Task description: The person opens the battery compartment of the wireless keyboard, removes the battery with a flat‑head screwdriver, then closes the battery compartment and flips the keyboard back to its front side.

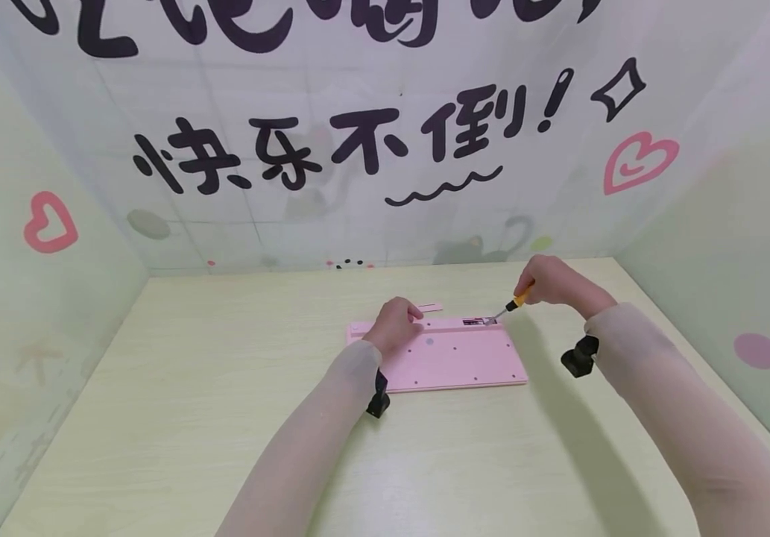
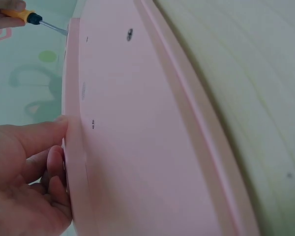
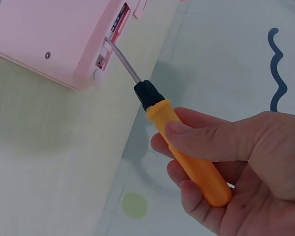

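Observation:
A pink keyboard (image 1: 455, 365) lies underside up on the table, with screws dotted over its back. My left hand (image 1: 394, 326) grips its far edge, the thumb (image 2: 44, 136) on the rim and the other fingers curled against the side. In my right hand (image 1: 548, 282) is a screwdriver with an orange handle (image 3: 209, 189) and black collar. Its metal tip reaches into the uncovered battery compartment (image 3: 100, 60) near the keyboard's far right corner. A battery (image 3: 119, 20) with dark and red wrapping shows in that slot. Just behind the keyboard lies a small pink cover (image 1: 430, 307).
The pale wood table (image 1: 190, 388) runs back to a white wall sheet (image 1: 257, 231) with black lettering. Side panels (image 1: 727, 261) stand at left and right. A black wrist camera (image 1: 581, 356) sits on the right sleeve, another (image 1: 378, 399) on the left.

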A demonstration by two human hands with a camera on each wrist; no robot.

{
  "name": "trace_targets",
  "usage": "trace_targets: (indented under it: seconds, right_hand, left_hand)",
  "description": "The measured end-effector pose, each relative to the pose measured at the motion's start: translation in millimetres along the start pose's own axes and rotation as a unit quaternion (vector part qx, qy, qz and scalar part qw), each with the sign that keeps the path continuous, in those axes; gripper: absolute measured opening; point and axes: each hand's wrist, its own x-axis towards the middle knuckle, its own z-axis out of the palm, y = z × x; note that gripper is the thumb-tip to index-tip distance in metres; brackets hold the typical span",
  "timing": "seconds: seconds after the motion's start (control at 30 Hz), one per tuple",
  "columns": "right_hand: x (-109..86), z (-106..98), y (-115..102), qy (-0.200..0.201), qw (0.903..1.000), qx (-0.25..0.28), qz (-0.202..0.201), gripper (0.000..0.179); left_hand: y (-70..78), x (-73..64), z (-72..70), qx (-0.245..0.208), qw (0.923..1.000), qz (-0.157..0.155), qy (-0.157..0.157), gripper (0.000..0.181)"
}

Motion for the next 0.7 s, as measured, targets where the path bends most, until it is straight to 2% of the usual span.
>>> trace_targets:
  seconds: [0.17, 0.33, 0.5, 0.7]
  right_hand:
    - [3.6, -0.5, -5.8, 0.016, 0.9995, -0.026, -0.011, 0.015]
    - [0.0, 0.4, -2.5, 0.023, 0.9996, -0.011, -0.009, 0.015]
    - [-2.7, 0.5, -1.1, 0.028, 0.9995, 0.012, -0.009, 0.015]
    - [-1.0, 1.9, -3.9, 0.013, 0.9997, 0.018, -0.006, 0.016]
  left_hand:
    - [-1.4, 0.8, 0.5, -0.001, 1.0, 0.002, 0.003, 0.016]
    - [-1.8, 0.7, 2.0, -0.003, 0.9999, 0.01, 0.002, 0.017]
    - [0.0, -1.0, 0.9, 0.001, 1.0, 0.002, 0.004, 0.017]
    - [2.5, -3.2, -0.8, 0.002, 1.0, -0.003, 0.005, 0.018]
